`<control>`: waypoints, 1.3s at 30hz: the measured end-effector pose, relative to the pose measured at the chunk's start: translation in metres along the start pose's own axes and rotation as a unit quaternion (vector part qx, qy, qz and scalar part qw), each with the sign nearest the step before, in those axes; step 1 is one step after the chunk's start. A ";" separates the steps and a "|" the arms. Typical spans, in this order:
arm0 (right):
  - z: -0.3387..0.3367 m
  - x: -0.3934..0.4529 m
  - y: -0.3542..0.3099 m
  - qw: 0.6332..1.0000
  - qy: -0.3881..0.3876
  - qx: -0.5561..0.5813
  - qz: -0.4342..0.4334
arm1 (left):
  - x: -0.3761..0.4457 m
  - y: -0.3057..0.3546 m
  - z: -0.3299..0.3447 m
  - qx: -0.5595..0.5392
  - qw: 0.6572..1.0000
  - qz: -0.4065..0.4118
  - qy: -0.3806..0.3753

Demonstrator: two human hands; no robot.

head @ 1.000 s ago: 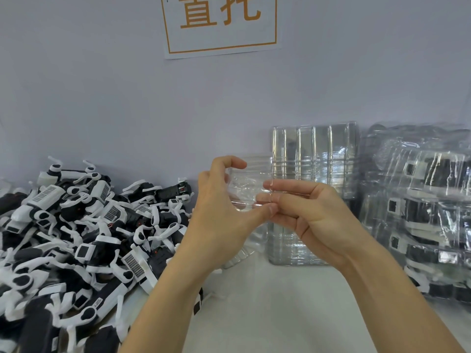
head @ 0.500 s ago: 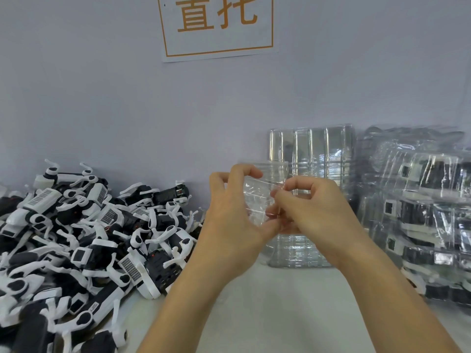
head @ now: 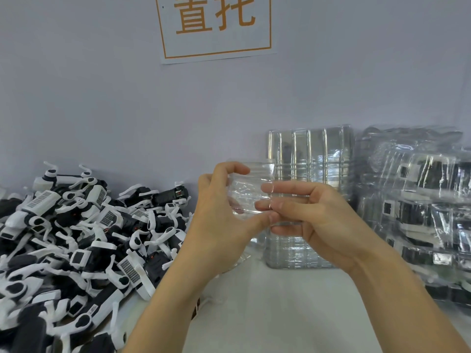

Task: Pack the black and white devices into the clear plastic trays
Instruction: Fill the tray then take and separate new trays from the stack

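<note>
A pale grey wall carries a white paper sign with orange characters. On the white tabletop, a sprawling heap of glossy black and white devices with barcode labels fills the left. At the right, filled clear plastic trays are piled up, crinkled and reflective; a stack of empty ribbed clear trays stands between them and the hands, partly hidden behind the right hand. The left hand and the right hand together pinch one thin transparent tray in mid-air above the table. Since half a second ago the right fingers have straightened across the tray's front, where they had been curled.
</note>
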State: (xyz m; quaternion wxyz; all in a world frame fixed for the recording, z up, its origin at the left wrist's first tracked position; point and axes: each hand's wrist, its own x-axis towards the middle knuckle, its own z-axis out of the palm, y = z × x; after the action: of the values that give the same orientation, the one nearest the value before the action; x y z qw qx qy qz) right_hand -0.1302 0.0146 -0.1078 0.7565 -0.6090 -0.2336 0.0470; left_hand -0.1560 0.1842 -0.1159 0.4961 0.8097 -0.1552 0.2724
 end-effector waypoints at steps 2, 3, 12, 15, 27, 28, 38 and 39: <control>-0.001 0.000 0.001 1.000 -0.004 0.011 -0.002 | 0.000 0.001 0.000 -0.002 1.000 -0.007 -0.005; -0.002 0.000 0.001 1.000 -0.008 0.015 -0.003 | 0.000 0.001 -0.001 -0.004 1.000 -0.009 -0.006; -0.002 0.002 0.005 0.999 -0.011 0.034 -0.011 | 0.001 0.002 -0.003 -0.004 1.000 -0.017 -0.006; 0.000 0.002 0.005 0.999 -0.016 0.046 -0.012 | 0.001 0.003 -0.005 -0.007 1.000 -0.022 -0.006; 0.001 0.007 0.021 0.992 -0.029 0.126 0.008 | 0.001 0.005 -0.006 -0.031 0.999 -0.034 -0.026; 0.002 0.008 0.022 0.990 -0.033 0.134 0.010 | 0.001 0.005 -0.006 -0.031 0.999 -0.034 -0.026; 0.000 0.009 0.029 0.985 -0.042 0.167 0.026 | 0.002 0.003 -0.007 -0.038 0.998 -0.030 -0.031; 0.000 0.008 0.028 0.985 -0.039 0.164 0.024 | 0.002 0.002 -0.007 -0.037 0.998 -0.028 -0.029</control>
State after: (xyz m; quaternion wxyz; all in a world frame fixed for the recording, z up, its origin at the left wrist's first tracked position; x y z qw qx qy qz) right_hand -0.1168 0.0245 -0.1320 0.8354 -0.4794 -0.2373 0.1264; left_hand -0.1575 0.1893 -0.1107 0.5287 0.8023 -0.1563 0.2288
